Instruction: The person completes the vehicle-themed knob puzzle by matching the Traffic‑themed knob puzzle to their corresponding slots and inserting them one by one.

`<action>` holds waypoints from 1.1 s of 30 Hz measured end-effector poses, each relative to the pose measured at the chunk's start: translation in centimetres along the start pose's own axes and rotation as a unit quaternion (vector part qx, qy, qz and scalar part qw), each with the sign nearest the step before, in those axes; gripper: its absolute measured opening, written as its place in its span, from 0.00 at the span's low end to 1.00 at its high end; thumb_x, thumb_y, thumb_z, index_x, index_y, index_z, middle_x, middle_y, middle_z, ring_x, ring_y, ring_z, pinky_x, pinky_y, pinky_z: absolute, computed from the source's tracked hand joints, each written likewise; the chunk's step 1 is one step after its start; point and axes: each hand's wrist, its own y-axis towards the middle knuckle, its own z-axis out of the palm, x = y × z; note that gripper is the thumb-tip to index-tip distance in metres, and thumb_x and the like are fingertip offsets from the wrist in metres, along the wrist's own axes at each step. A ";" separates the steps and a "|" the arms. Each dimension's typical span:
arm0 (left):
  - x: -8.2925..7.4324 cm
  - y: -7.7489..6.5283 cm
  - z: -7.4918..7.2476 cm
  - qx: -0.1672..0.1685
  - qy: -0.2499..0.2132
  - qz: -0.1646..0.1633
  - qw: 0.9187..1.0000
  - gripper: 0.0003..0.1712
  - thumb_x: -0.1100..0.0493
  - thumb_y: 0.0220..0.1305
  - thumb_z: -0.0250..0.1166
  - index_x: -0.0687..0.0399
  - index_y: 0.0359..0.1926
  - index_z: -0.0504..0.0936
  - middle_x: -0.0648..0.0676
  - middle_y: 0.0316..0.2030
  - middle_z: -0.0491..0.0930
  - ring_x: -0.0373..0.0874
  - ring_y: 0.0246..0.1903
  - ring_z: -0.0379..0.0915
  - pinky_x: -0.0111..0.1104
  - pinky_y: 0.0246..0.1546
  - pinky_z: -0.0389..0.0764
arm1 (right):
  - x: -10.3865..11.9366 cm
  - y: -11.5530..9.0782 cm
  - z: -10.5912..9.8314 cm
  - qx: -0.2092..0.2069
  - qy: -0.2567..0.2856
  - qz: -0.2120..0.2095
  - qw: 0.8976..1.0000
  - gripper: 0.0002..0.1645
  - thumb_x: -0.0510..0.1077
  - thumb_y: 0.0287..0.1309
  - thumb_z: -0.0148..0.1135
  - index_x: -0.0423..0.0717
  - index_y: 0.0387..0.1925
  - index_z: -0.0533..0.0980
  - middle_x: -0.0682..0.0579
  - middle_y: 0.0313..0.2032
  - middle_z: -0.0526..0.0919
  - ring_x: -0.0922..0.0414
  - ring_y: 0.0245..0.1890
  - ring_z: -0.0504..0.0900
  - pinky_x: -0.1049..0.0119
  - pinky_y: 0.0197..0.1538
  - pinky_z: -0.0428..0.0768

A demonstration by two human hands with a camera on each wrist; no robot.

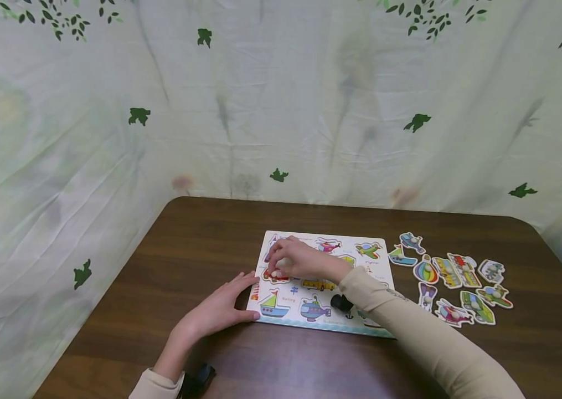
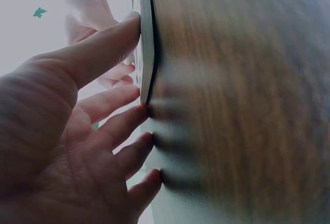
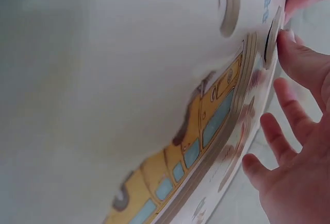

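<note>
Beige right sleeve (image 1: 425,338) crosses the puzzle board (image 1: 384,265); the right hand (image 1: 305,260) bends over its red fire truck (image 1: 279,279). Left-wrist view: left hand (image 2: 67,131), fingers spread, touches the board's edge. Right-wrist view: right thumb (image 3: 304,62) meets a raised piece (image 3: 273,38); whether it pinches, I cannot tell

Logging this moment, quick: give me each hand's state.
Left hand: open, touching the edge of the puzzle board.
Right hand: closed, pinching a red vehicle piece.

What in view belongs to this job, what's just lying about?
Job: puzzle board, red vehicle piece at right hand, left hand at board's edge, probably loose pieces.
Just around: table, printed backdrop, wrist cameras.
</note>
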 end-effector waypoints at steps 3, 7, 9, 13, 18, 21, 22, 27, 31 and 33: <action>-0.1 -0.1 0.0 -0.003 0.000 -0.004 1.000 0.42 0.49 0.55 0.75 0.57 0.68 0.70 0.58 0.71 0.62 0.60 0.72 0.49 0.58 0.66 0.55 | 0.0 0.2 0.1 0.002 -0.008 0.000 1.000 0.07 0.44 0.63 0.66 0.61 0.38 0.85 0.61 0.51 0.76 0.58 0.55 0.66 0.59 0.62 0.64; -0.1 0.0 0.1 -0.004 0.001 -0.012 1.000 0.43 0.49 0.54 0.76 0.57 0.67 0.70 0.59 0.71 0.62 0.60 0.72 0.49 0.58 0.66 0.56 | 0.1 0.3 0.2 0.004 -0.013 0.004 1.000 0.07 0.43 0.62 0.66 0.61 0.38 0.86 0.61 0.51 0.76 0.57 0.56 0.66 0.58 0.62 0.64; -0.1 0.0 0.1 -0.004 0.004 -0.012 1.000 0.43 0.48 0.53 0.76 0.57 0.67 0.70 0.59 0.71 0.62 0.60 0.72 0.49 0.58 0.66 0.56 | 0.1 0.3 0.2 0.006 -0.017 0.003 1.000 0.08 0.43 0.62 0.66 0.61 0.38 0.86 0.60 0.52 0.76 0.57 0.56 0.66 0.58 0.63 0.63; -0.1 0.1 0.2 -0.003 0.005 -0.013 1.000 0.42 0.48 0.53 0.76 0.56 0.66 0.71 0.58 0.71 0.62 0.59 0.72 0.49 0.58 0.66 0.56 | 0.2 0.3 0.2 0.012 -0.029 0.004 0.999 0.08 0.43 0.62 0.66 0.61 0.38 0.86 0.60 0.52 0.76 0.56 0.57 0.67 0.57 0.63 0.63; 0.0 0.2 0.3 -0.001 -0.001 -0.019 1.000 0.43 0.47 0.53 0.76 0.54 0.67 0.70 0.58 0.71 0.62 0.59 0.72 0.49 0.58 0.66 0.56 | 0.2 0.1 0.1 0.012 -0.027 0.006 1.000 0.09 0.41 0.63 0.65 0.61 0.38 0.86 0.59 0.53 0.76 0.55 0.58 0.66 0.57 0.64 0.63; 0.1 0.1 0.3 0.002 -0.001 -0.023 1.000 0.43 0.46 0.53 0.76 0.54 0.67 0.70 0.57 0.71 0.62 0.59 0.72 0.48 0.59 0.66 0.56 | 0.2 -0.1 -0.1 0.009 -0.020 0.014 1.000 0.11 0.40 0.63 0.64 0.61 0.39 0.85 0.57 0.55 0.75 0.55 0.59 0.66 0.56 0.64 0.63; 0.1 0.1 0.3 0.003 -0.001 -0.023 1.000 0.43 0.46 0.53 0.76 0.53 0.67 0.70 0.57 0.71 0.61 0.59 0.73 0.48 0.59 0.66 0.56 | 0.2 -0.2 -0.2 0.009 -0.015 0.018 1.000 0.12 0.39 0.63 0.64 0.61 0.39 0.85 0.56 0.56 0.75 0.54 0.59 0.66 0.56 0.64 0.63; 0.1 0.1 0.3 0.003 -0.001 -0.032 0.999 0.44 0.46 0.53 0.76 0.51 0.68 0.69 0.56 0.72 0.61 0.58 0.73 0.48 0.58 0.66 0.56 | -0.1 -0.8 -0.9 0.005 -0.001 0.026 1.000 0.12 0.39 0.62 0.65 0.59 0.43 0.84 0.52 0.60 0.73 0.53 0.61 0.65 0.55 0.64 0.64; 0.2 0.2 0.3 0.001 0.002 -0.037 0.999 0.44 0.46 0.53 0.76 0.51 0.68 0.69 0.55 0.72 0.61 0.57 0.73 0.47 0.57 0.66 0.57 | -0.5 -1.2 -1.4 0.001 -0.004 0.025 1.000 0.11 0.42 0.62 0.66 0.58 0.45 0.83 0.52 0.61 0.73 0.53 0.63 0.65 0.53 0.65 0.63; 0.2 0.2 0.3 0.001 0.002 -0.038 0.999 0.44 0.46 0.52 0.76 0.51 0.68 0.69 0.55 0.72 0.61 0.57 0.73 0.47 0.57 0.66 0.57 | -0.6 -1.5 -1.6 0.000 -0.005 0.035 0.999 0.10 0.43 0.62 0.65 0.59 0.45 0.83 0.53 0.61 0.73 0.54 0.63 0.66 0.54 0.65 0.64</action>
